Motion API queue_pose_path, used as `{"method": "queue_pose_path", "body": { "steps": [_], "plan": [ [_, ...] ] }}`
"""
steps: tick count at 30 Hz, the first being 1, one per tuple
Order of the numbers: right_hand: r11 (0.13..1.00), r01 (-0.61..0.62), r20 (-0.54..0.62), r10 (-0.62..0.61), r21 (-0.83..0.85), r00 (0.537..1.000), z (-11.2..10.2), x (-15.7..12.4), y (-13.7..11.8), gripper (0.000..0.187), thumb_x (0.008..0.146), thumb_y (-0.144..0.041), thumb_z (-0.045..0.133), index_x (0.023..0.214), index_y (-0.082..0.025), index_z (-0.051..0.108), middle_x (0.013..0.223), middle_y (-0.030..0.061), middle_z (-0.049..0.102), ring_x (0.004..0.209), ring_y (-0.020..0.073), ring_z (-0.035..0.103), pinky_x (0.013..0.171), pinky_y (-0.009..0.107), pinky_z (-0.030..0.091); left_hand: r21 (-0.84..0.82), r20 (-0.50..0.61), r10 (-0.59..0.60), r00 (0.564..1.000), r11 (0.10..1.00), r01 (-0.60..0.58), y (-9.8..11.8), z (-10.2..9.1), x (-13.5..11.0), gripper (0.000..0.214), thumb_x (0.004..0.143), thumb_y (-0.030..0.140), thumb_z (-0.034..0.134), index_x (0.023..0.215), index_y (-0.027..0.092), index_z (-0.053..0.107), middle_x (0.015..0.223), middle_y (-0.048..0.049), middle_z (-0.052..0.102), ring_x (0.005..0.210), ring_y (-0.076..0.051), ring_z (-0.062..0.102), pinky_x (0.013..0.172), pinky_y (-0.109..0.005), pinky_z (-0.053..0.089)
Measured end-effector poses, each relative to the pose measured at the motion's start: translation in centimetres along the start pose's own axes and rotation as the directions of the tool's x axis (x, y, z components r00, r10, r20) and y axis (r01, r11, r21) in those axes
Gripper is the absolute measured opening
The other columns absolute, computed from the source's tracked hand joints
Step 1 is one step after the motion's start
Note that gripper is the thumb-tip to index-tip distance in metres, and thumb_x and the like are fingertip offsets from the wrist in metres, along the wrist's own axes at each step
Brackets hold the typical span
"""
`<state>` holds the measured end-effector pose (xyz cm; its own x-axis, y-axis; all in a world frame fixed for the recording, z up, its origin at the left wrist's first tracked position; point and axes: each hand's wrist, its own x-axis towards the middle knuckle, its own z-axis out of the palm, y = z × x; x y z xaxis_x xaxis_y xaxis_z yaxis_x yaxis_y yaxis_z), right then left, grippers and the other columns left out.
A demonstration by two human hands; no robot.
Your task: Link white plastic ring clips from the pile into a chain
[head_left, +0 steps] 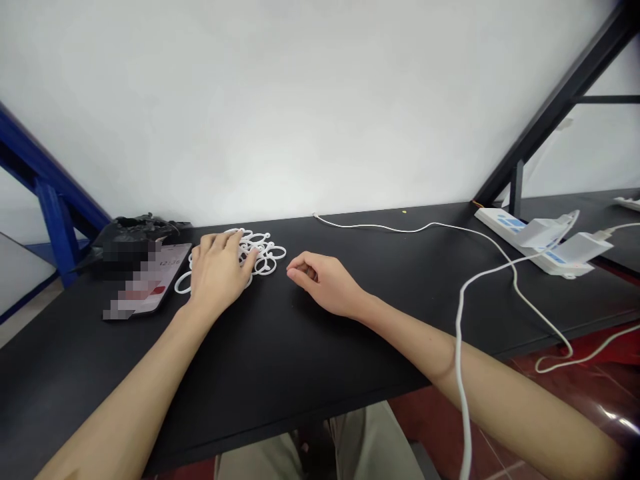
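Note:
My left hand (pixel 219 270) lies flat with fingers stretched out on a pile of several white plastic rings (pixel 264 252) on the black table (pixel 300 347). My right hand (pixel 323 281) rests on the table just right of the pile. Its fingers are loosely curled under and I see nothing in them. A white cable (pixel 460 333) crosses over my right forearm.
A phone (pixel 150 280) lies left of the rings, with a crumpled black bag (pixel 135 233) behind it. A white power strip (pixel 540 243) with chargers sits at the right. Another white cable (pixel 400 229) runs along the back. A blue frame (pixel 50 207) stands at the left, a black one (pixel 560 107) at the right.

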<state>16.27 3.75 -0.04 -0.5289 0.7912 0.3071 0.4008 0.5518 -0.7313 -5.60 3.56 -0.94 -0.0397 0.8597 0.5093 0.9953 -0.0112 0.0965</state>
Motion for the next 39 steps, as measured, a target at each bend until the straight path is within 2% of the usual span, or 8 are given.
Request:
{"method": "queue_pose_path", "body": {
  "steps": [2, 5, 8, 11, 15, 19, 39],
  "plan": [
    [0.998, 0.005, -0.003, -0.005, -0.068, 1.0, -0.1, 0.1, 0.3, 0.017, 0.095, -0.033, 0.053, 0.091, -0.019, 0.063, 0.082, -0.0008, 0.066, 0.069, 0.0107, 0.055, 0.069, 0.025, 0.043, -0.055, -0.057, 0.042, 0.997, 0.997, -0.045, 0.6, -0.6, -0.5, 0.047, 0.094, 0.042, 0.042, 0.127, 0.014, 0.059, 0.128, -0.0152, 0.061, 0.121, -0.038, 0.047, 0.098, -0.053, 0.04],
    [0.961, 0.005, -0.028, -0.014, -0.276, 1.0, -0.3, 0.2, 1.0, 0.017, 0.095, -0.031, 0.054, 0.095, -0.018, 0.065, 0.092, 0.0045, 0.066, 0.087, 0.0167, 0.057, 0.082, 0.03, 0.045, -0.214, -0.07, 0.195, 0.978, 0.955, -0.206, 2.0, -1.4, -1.5, 0.036, 0.094, 0.038, 0.045, 0.12, 0.018, 0.062, 0.119, -0.0118, 0.065, 0.119, -0.032, 0.05, 0.102, -0.049, 0.041],
    [0.864, -0.043, -0.061, 0.014, -0.502, 0.998, -0.8, 0.4, 1.8, 0.024, 0.093, -0.032, 0.057, 0.107, -0.015, 0.065, 0.111, 0.0121, 0.063, 0.106, 0.0246, 0.053, 0.096, 0.039, 0.043, -0.418, 0.034, 0.401, 0.915, 0.838, -0.352, 3.6, -1.7, -2.6, 0.029, 0.095, 0.037, 0.046, 0.112, 0.021, 0.063, 0.115, -0.0077, 0.067, 0.115, -0.025, 0.055, 0.1, -0.044, 0.047],
    [0.796, -0.118, -0.077, 0.09, -0.594, 0.993, -1.4, 0.5, 2.3, 0.031, 0.093, -0.034, 0.055, 0.115, -0.013, 0.063, 0.125, 0.0161, 0.058, 0.119, 0.0295, 0.048, 0.101, 0.043, 0.04, -0.516, 0.149, 0.515, 0.844, 0.769, -0.378, 4.5, -1.3, -3.4, 0.029, 0.094, 0.038, 0.048, 0.112, 0.023, 0.065, 0.12, -0.0064, 0.067, 0.119, -0.023, 0.056, 0.103, -0.043, 0.048],
    [0.778, -0.153, -0.04, 0.162, -0.609, 0.986, -1.9, 0.5, 2.2, 0.034, 0.094, -0.035, 0.054, 0.118, -0.012, 0.063, 0.126, 0.0165, 0.059, 0.121, 0.0304, 0.049, 0.103, 0.044, 0.04, -0.512, 0.263, 0.509, 0.82, 0.794, -0.328, 4.4, -0.8, -3.6, 0.035, 0.093, 0.043, 0.05, 0.117, 0.023, 0.065, 0.132, -0.0066, 0.062, 0.129, -0.025, 0.052, 0.109, -0.046, 0.043],
    [0.787, -0.146, 0.012, 0.191, -0.6, 0.981, -2.2, 0.5, 2.0, 0.036, 0.094, -0.035, 0.054, 0.122, -0.012, 0.061, 0.127, 0.0163, 0.058, 0.116, 0.0292, 0.052, 0.1, 0.042, 0.043, -0.512, 0.308, 0.501, 0.809, 0.804, -0.303, 4.2, -1.1, -3.4, 0.037, 0.093, 0.044, 0.05, 0.12, 0.024, 0.064, 0.135, -0.0062, 0.061, 0.133, -0.025, 0.049, 0.111, -0.047, 0.042],
    [0.787, -0.122, 0.033, 0.178, -0.605, 0.983, -2.5, 0.3, 2.1, 0.036, 0.094, -0.037, 0.055, 0.122, -0.015, 0.061, 0.127, 0.0154, 0.058, 0.117, 0.0291, 0.053, 0.1, 0.042, 0.044, -0.534, 0.289, 0.499, 0.817, 0.793, -0.295, 4.2, -1.3, -3.3, 0.033, 0.092, 0.042, 0.051, 0.116, 0.025, 0.066, 0.13, -0.006, 0.064, 0.129, -0.026, 0.053, 0.108, -0.047, 0.045]
  ]
}}
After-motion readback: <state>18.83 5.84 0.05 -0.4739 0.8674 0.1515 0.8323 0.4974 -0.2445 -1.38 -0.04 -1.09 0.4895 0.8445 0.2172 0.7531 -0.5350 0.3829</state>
